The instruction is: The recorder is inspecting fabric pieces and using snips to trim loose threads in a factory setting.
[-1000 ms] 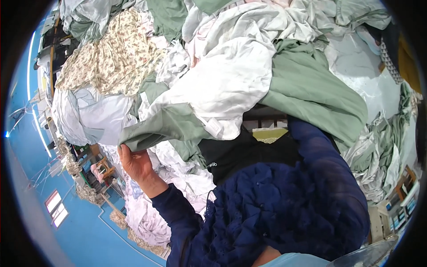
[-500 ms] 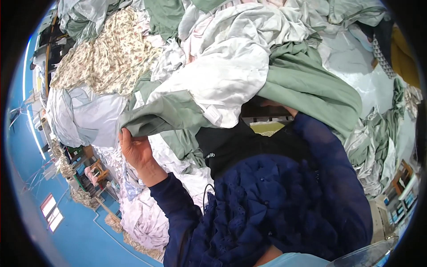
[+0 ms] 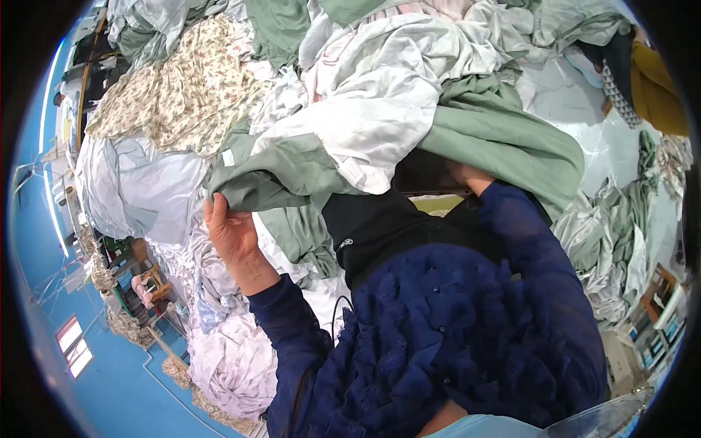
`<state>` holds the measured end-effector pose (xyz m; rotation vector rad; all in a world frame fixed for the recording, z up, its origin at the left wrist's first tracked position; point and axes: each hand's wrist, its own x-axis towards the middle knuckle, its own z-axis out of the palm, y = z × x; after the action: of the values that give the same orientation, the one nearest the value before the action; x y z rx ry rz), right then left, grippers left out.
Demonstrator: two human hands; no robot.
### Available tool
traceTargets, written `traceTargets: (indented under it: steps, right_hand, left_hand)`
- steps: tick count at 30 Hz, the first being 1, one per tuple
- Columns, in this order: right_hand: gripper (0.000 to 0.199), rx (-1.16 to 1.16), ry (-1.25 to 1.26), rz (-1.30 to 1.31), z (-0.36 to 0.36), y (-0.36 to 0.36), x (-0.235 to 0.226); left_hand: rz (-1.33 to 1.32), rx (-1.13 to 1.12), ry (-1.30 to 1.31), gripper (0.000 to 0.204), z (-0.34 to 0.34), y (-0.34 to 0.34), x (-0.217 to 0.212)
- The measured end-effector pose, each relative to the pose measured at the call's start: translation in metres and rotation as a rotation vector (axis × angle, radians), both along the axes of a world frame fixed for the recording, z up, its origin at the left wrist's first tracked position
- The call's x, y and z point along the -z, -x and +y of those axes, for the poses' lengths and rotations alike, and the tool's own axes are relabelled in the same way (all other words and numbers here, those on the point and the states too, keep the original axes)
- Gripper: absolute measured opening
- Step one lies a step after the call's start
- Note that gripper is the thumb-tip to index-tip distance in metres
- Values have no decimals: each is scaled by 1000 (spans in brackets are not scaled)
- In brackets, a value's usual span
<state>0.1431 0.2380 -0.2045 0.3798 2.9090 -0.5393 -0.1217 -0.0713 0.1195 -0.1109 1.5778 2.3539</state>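
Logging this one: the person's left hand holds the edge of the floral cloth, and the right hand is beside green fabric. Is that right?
Not quite: the head view shows the left hand holding the edge of a green cloth, not the floral cloth. The right hand is beside green fabric, as you say.

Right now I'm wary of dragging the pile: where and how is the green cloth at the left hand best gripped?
Probably at the near-left edge of the green cloth, from the near side, thumb above and fingers beneath: that edge lifts into a fold by the left hand, while the right end meets the white cloth.
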Motion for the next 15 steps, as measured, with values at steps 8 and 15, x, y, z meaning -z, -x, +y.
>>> traceTargets:
  steps: [8, 15]
  right_hand:
    - [68, 103, 304, -530, 13, 24, -88]
    - [43, 232, 1366, -155, -11, 51, -58]
  left_hand:
    - [91, 185, -85, 18, -16, -1, 0]
    - [46, 144, -93, 18, 0, -12, 3]
